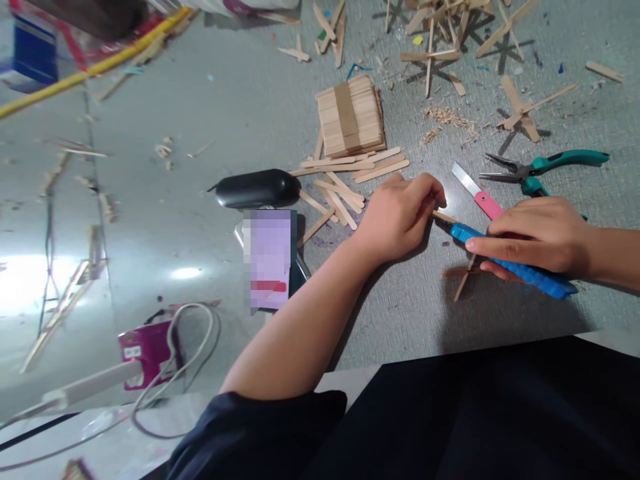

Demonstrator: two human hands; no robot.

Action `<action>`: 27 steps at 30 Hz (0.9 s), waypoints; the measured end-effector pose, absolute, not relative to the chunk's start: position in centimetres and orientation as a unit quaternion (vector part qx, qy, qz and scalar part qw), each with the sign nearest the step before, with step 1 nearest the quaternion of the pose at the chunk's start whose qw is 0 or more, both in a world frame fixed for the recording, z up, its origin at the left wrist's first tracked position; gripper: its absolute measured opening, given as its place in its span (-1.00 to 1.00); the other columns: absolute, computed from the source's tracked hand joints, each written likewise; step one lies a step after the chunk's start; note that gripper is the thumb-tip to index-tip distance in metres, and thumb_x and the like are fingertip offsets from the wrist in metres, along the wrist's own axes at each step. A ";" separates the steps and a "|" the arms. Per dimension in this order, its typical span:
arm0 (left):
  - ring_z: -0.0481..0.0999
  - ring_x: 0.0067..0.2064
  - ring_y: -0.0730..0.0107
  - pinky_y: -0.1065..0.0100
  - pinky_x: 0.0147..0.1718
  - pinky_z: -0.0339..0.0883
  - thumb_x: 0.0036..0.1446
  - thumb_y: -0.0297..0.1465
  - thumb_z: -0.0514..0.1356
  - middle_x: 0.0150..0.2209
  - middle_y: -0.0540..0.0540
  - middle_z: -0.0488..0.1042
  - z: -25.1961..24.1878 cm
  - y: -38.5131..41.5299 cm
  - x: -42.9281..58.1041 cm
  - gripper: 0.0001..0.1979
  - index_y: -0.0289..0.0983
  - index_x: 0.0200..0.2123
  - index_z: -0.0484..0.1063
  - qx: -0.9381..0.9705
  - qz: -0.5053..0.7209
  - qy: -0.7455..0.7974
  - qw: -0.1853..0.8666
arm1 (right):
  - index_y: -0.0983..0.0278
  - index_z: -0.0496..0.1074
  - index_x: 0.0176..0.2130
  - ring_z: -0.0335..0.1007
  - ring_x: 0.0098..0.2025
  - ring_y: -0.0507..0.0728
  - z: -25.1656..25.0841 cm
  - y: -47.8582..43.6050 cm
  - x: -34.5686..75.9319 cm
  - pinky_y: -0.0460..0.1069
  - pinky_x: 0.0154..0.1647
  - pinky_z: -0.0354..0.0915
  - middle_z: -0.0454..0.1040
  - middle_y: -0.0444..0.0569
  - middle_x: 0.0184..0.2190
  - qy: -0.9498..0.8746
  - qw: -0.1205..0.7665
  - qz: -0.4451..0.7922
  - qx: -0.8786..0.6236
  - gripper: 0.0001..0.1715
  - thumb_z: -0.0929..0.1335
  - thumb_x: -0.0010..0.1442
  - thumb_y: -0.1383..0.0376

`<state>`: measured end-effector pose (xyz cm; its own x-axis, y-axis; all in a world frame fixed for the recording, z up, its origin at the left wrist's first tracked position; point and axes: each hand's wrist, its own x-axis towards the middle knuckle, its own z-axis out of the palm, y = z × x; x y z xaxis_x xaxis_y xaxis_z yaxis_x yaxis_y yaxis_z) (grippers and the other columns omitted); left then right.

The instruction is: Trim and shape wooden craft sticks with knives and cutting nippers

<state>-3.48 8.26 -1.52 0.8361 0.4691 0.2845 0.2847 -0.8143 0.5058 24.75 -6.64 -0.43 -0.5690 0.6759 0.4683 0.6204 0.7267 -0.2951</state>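
Note:
My right hand (545, 237) grips a blue utility knife (523, 270), its index finger stretched along the body. The knife's tip points left and meets a wooden craft stick (444, 217) pinched in the curled fingers of my left hand (400, 217). Most of that stick is hidden by the fingers. A pink utility knife (487, 203) with its blade out lies just beyond my right hand, which covers its rear end. Teal-handled needle-nose pliers (525, 170) rest behind it. Small crossed sticks (467, 272) lie partly under the blue knife and right hand.
A banded bundle of craft sticks (370, 123) sits beyond my left hand, with loose sticks (340, 193) around it. Crossed-stick pieces (521, 113) and wood shavings (447, 119) lie farther back. To the left are a black case (257, 189), a phone (270, 257) and a cable (173, 333).

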 end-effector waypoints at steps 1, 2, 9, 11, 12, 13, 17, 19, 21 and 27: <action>0.55 -0.32 0.20 0.10 -0.16 0.45 0.61 -0.41 0.06 -0.31 -0.07 0.66 -1.5 8.2 -3.5 -0.78 -0.17 0.00 0.53 0.930 0.204 0.201 0.228 | -0.03 0.52 0.41 0.54 -0.35 0.04 -0.5 -6.6 24.7 0.02 -0.28 0.31 0.74 -0.22 -0.19 -0.883 0.288 0.052 -0.367 -0.59 0.40 0.69 0.25; 0.55 -0.32 0.20 0.10 -0.16 0.45 0.61 -0.41 0.06 -0.30 -0.07 0.66 -1.6 8.2 -3.4 -0.77 -0.17 0.00 0.53 0.930 0.204 0.202 0.230 | -0.02 0.51 0.42 0.54 -0.36 0.04 -0.5 -6.6 24.7 0.01 -0.28 0.31 0.73 -0.23 -0.21 -0.881 0.293 0.050 -0.367 -0.58 0.39 0.69 0.26; 0.61 -0.28 0.19 0.08 -0.13 0.50 0.60 -0.42 0.07 -0.28 -0.09 0.69 -1.4 8.2 -3.6 -0.78 -0.16 0.00 0.53 0.928 0.185 0.212 0.244 | 0.02 0.50 0.40 0.59 -0.34 0.08 -0.2 -6.4 24.3 0.03 -0.31 0.31 0.72 -0.22 -0.22 -0.874 0.306 0.011 -0.377 -0.58 0.46 0.65 0.22; 0.63 -0.27 0.19 0.08 -0.12 0.50 0.60 -0.41 0.06 -0.27 -0.10 0.70 -1.3 8.2 -3.6 -0.78 -0.16 0.00 0.53 0.929 0.183 0.212 0.242 | 0.03 0.50 0.40 0.59 -0.35 0.08 -0.3 -6.4 24.3 0.03 -0.32 0.31 0.72 -0.21 -0.23 -0.872 0.307 0.006 -0.381 -0.59 0.45 0.65 0.20; 0.64 -0.26 0.19 0.09 -0.12 0.50 0.61 -0.41 0.06 -0.26 -0.10 0.71 -1.3 8.2 -3.6 -0.78 -0.16 0.00 0.53 0.929 0.182 0.212 0.241 | 0.03 0.50 0.40 0.60 -0.35 0.08 -0.3 -6.4 24.3 0.02 -0.32 0.31 0.72 -0.21 -0.23 -0.872 0.306 0.006 -0.382 -0.59 0.45 0.65 0.20; 0.65 -0.25 0.19 0.09 -0.12 0.50 0.61 -0.41 0.06 -0.25 -0.10 0.72 -1.3 8.2 -3.6 -0.78 -0.16 0.00 0.52 0.929 0.182 0.212 0.241 | 0.02 0.50 0.40 0.60 -0.34 0.07 -0.4 -6.4 24.3 0.02 -0.32 0.31 0.72 -0.21 -0.23 -0.873 0.304 0.007 -0.382 -0.59 0.44 0.65 0.20; 0.67 -0.24 0.20 0.11 -0.13 0.50 0.60 -0.41 0.06 -0.25 -0.10 0.72 -1.4 8.3 -3.6 -0.79 -0.16 -0.01 0.51 0.929 0.189 0.206 0.242 | 0.01 0.52 0.38 0.58 -0.35 0.07 -0.5 -6.4 24.2 0.02 -0.32 0.32 0.73 -0.21 -0.23 -0.873 0.303 0.005 -0.383 -0.61 0.43 0.66 0.21; 0.65 -0.27 0.20 0.10 -0.14 0.49 0.60 -0.43 0.06 -0.26 -0.10 0.71 -1.4 8.3 -3.5 -0.78 -0.17 -0.01 0.52 0.929 0.199 0.200 0.239 | 0.01 0.54 0.36 0.57 -0.36 0.06 -0.4 -6.4 24.2 0.03 -0.32 0.31 0.73 -0.21 -0.24 -0.873 0.299 0.005 -0.385 -0.64 0.43 0.66 0.21; 0.63 -0.29 0.20 0.10 -0.15 0.48 0.59 -0.43 0.06 -0.28 -0.09 0.71 -1.4 8.3 -3.5 -0.78 -0.17 -0.01 0.52 0.928 0.203 0.198 0.239 | 0.01 0.55 0.35 0.57 -0.35 0.06 -0.3 -6.5 24.2 0.02 -0.32 0.31 0.73 -0.21 -0.24 -0.872 0.299 0.008 -0.387 -0.65 0.43 0.67 0.22; 0.65 -0.26 0.20 0.10 -0.13 0.49 0.61 -0.41 0.07 -0.27 -0.09 0.70 -1.3 8.2 -3.5 -0.79 -0.17 -0.01 0.52 0.926 0.195 0.204 0.252 | -0.02 0.61 0.34 0.59 -0.33 0.07 -0.5 -6.8 24.5 0.03 -0.31 0.33 0.74 -0.21 -0.23 -0.867 0.307 0.044 -0.389 -0.65 0.46 0.66 0.22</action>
